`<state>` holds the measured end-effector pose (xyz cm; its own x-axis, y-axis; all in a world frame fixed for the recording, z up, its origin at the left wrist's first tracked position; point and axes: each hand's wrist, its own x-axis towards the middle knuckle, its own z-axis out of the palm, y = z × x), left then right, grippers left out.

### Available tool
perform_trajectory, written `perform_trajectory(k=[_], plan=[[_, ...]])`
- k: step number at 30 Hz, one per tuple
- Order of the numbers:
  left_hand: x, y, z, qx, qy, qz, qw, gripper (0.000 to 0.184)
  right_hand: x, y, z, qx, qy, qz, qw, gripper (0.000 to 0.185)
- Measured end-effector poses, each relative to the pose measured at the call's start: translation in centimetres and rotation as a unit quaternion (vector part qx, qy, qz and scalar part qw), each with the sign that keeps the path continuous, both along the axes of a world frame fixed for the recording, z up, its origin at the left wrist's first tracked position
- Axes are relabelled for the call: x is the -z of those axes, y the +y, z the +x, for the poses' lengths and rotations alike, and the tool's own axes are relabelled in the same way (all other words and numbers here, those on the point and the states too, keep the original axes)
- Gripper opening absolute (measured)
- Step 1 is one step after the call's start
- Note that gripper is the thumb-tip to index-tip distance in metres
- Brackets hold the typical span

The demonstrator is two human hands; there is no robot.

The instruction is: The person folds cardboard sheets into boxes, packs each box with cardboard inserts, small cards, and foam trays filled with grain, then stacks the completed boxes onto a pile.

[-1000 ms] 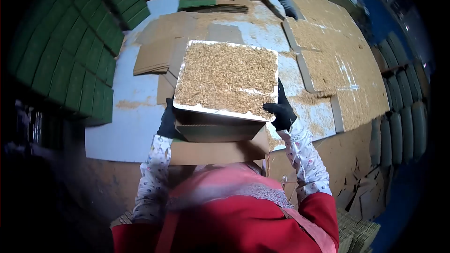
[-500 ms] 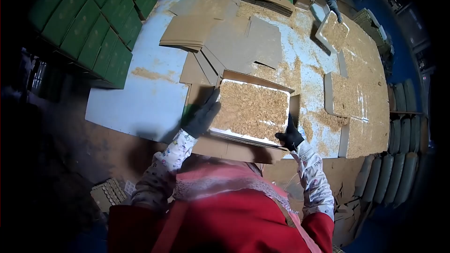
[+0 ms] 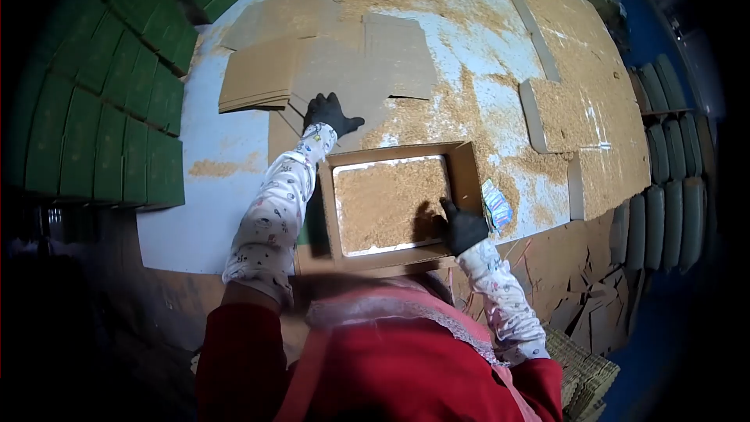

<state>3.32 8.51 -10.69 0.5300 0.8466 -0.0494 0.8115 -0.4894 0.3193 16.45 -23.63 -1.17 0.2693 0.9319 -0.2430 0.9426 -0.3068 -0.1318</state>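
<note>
A cardboard box (image 3: 466, 175) stands open at the table's front edge. Inside it lies a white tray (image 3: 338, 211) filled with tan, sawdust-like material (image 3: 387, 202). My right hand (image 3: 464, 230), in a dark glove, grips the box's front right corner, its thumb reaching over the inside; its other fingers are partly hidden. Beyond the box's far left corner, my left hand (image 3: 331, 114), gloved too, is open with fingers spread. It holds nothing and is over flat cardboard sheets (image 3: 344, 78); whether it touches them I cannot tell.
Green boxes (image 3: 101, 133) are stacked at the left. A folded cardboard stack (image 3: 256, 78) lies on the left part of the table. Sawdust-covered trays (image 3: 586, 109) line the right side. A colourful packet (image 3: 497, 206) sits beside the box. Grey-green bundles (image 3: 664, 227) stand at far right.
The tray, held between both hands before, now sits down inside the cardboard box. My left hand has let go and reached forward. The view has shifted; the co-worker's arm is out of sight.
</note>
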Motion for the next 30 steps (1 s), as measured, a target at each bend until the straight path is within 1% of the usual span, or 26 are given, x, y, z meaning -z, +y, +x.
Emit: perform_trajectory(k=[1, 2, 3, 4, 6, 8, 9, 10, 12, 13, 14, 15, 16, 17, 18, 19, 20, 21, 22, 23, 24, 25, 26, 28, 29, 30], plan=[[-0.9, -0.5, 1.1, -0.036, 0.112, -0.027, 0.993, 0.074, -1.0, -0.7, 0.0, 0.018, 0.037, 0.124, 0.991, 0.035], [-0.2, -0.4, 1.8, -0.027, 0.116, -0.031, 0.992, 0.074, -2.0, -1.5, 0.1, 0.037, 0.073, 0.246, 0.966, 0.032], [0.5, 0.0, 2.1, -0.014, 0.136, -0.018, 0.99, 0.075, -3.0, -2.4, 0.7, 0.099, 0.125, 0.277, 0.948, 0.025], [0.8, 0.0, 2.1, 0.002, 0.158, -0.006, 0.987, 0.076, -3.2, -3.5, 1.8, 0.14, 0.12, 0.307, 0.934, 0.022], [0.9, 0.1, 2.1, 0.04, 0.159, -0.006, 0.986, 0.069, -2.1, -5.4, 4.4, 0.232, 0.119, 0.371, 0.892, 0.022], [3.9, 0.0, 1.1, 0.066, 0.103, 0.088, 0.989, 0.05, 0.6, -7.7, 7.9, 0.321, 0.133, 0.353, 0.869, 0.02], [3.9, 0.0, 1.2, 0.078, 0.13, 0.067, 0.986, 0.036, 3.0, -8.8, 9.7, 0.355, 0.125, 0.328, 0.866, 0.022], [4.4, 0.5, 1.4, 0.067, 0.155, 0.012, 0.986, 0.026, 5.6, -9.8, 11.6, 0.388, 0.117, 0.303, 0.863, 0.023], [3.4, 0.8, 1.4, 0.099, 0.174, 0.03, 0.979, 0.022, 10.1, -10.7, 14.6, 0.399, 0.057, 0.186, 0.896, 0.03], [3.2, 1.8, 0.7, 0.148, 0.139, 0.037, 0.979, 0.026, 11.9, -10.8, 15.3, 0.37, 0.031, 0.143, 0.917, 0.036], [0.7, 1.0, 0.7, 0.122, 0.087, 0.043, 0.988, 0.032, 13.2, -10.5, 15.7, 0.334, 0.009, 0.1, 0.937, 0.042], [-2.3, 0.4, 1.1, 0.083, 0.1, 0.039, 0.991, 0.036, 14.2, -10.0, 15.6, 0.301, -0.029, 0.12, 0.946, 0.043], [-1.5, 2.4, -0.9, 0.094, 0.033, 0.089, 0.991, 0.038, 14.8, -9.3, 15.2, 0.266, -0.065, 0.14, 0.952, 0.043], [-2.3, 3.2, -2.6, 0.096, -0.044, 0.154, 0.982, 0.041, 13.7, -7.9, 14.7, 0.264, -0.031, 0.11, 0.958, 0.042], [-3.1, 4.7, -4.7, 0.065, -0.118, 0.113, 0.984, 0.041, 12.5, -7.0, 14.5, 0.259, 0.003, 0.08, 0.963, 0.041], [-6.4, 3.8, -5.8, 0.048, -0.196, 0.142, 0.969, 0.041, 14.8, -7.0, 14.7, 0.258, 0.003, 0.118, 0.959, 0.035], [-9.5, 3.2, -7.1, 0.021, -0.23, 0.201, 0.952, 0.039, 16.2, -6.7, 15.6, 0.288, 0.074, 0.042, 0.954, 0.03], [-13.7, 1.8, -8.0, 0.024, -0.273, 0.168, 0.947, 0.035, 16.1, -6.5, 16.0, 0.301, 0.098, 0.038, 0.948, 0.029], [-16.2, 1.9, -10.3, 0.021, -0.319, 0.136, 0.938, 0.032, 15.9, -6.3, 16.4, 0.312, 0.123, 0.034, 0.942, 0.028], [-18.9, -0.2, -10.4, -0.036, -0.357, 0.224, 0.906, 0.029, 15.9, -6.4, 17.3, 0.277, 0.152, 0.03, 0.948, 0.03], [-22.2, -1.8, -11.3, -0.024, -0.333, 0.253, 0.908, 0.027, 16.1, -6.9, 18.4, 0.242, 0.181, 0.025, 0.953, 0.033], [-24.5, -4.8, -10.5, -0.04, -0.358, 0.295, 0.885, 0.025, 17.0, -7.4, 19.3, 0.246, 0.245, 0.051, 0.937, 0.042], [-26.1, -6.5, -11.2, -0.037, -0.372, 0.292, 0.88, 0.024, 16.9, -7.1, 19.9, 0.234, 0.241, 0.021, 0.942, 0.047], [-28.2, -13.5, -7.1, -0.004, -0.381, 0.259, 0.888, 0.02, 16.7, -7.0, 20.7, 0.199, 0.241, 0.022, 0.95, 0.05], [-28.8, -16.5, -4.6, 0.115, -0.253, 0.288, 0.917, 0.018, 17.0, -7.1, 21.0, 0.194, 0.24, 0.023, 0.951, 0.05], [-29.0, -18.4, -2.6, 0.228, -0.116, 0.306, 0.917, 0.016, 17.6, -7.2, 21.3, 0.204, 0.267, 0.015, 0.942, 0.052]])
